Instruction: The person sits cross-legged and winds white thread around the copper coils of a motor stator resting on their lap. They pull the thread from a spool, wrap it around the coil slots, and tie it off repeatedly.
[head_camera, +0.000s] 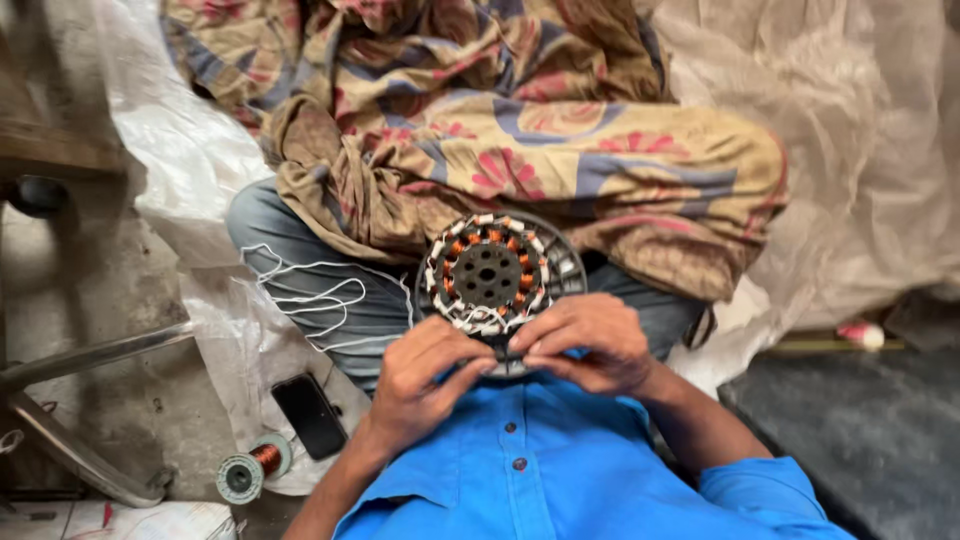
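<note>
On my lap I hold the round grey motor stator with copper coils (497, 275), my left hand (425, 375) and right hand (590, 340) both pinching its near white-wrapped rim, where most coils look wound and loose white thread (310, 295) hangs beside it.

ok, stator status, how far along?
Done: copper coils sit in the slots all round the stator. In hand: both hands, left hand and right hand, pinch at its near rim. Left: loose white threads trail off; copper wire spool lies on the floor.
</note>
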